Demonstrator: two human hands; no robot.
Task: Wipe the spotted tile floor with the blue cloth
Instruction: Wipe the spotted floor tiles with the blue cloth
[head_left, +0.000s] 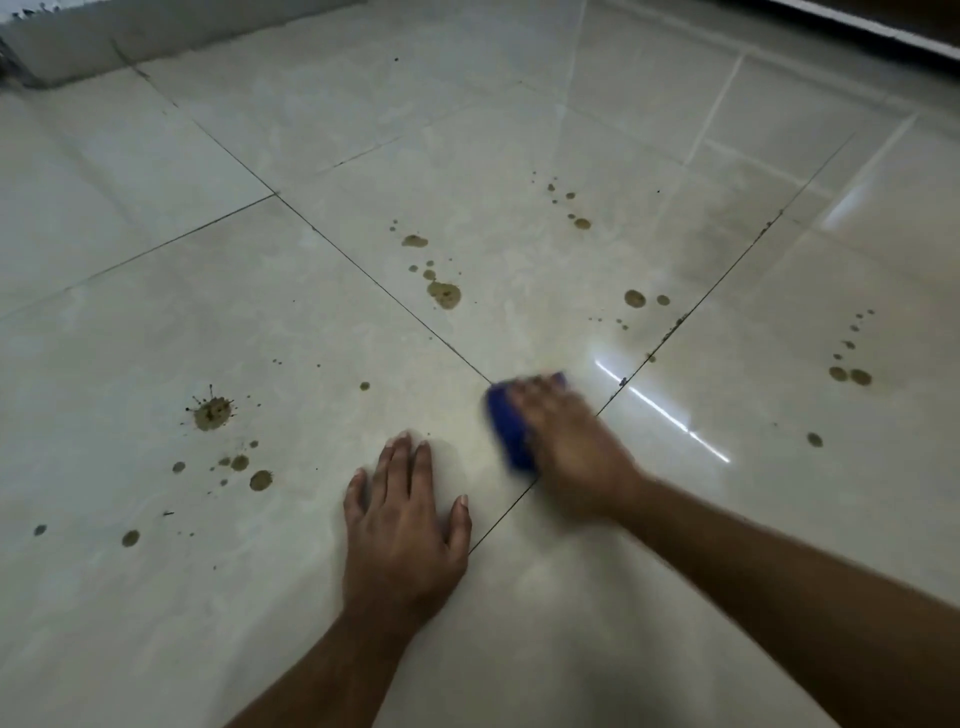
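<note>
A glossy pale tile floor (322, 322) carries brown splatter spots. My right hand (569, 441) presses flat on a folded blue cloth (506, 428) where several tile joints meet; hand and cloth are motion-blurred, and the hand covers most of the cloth. My left hand (402, 525) rests flat on the tile just left of the cloth, fingers straight and spread. The biggest spots are a splat (212, 413) at the left, a blot (444, 294) beyond the cloth, and a pair (850, 375) at the right.
More spots lie at the lower left (260, 480), far centre (582, 223) and right (814, 439). A pale wall base (156, 31) runs along the top left. A dark threshold strip (883, 21) crosses the top right. Bright light glare (660, 410) streaks the floor right of the cloth.
</note>
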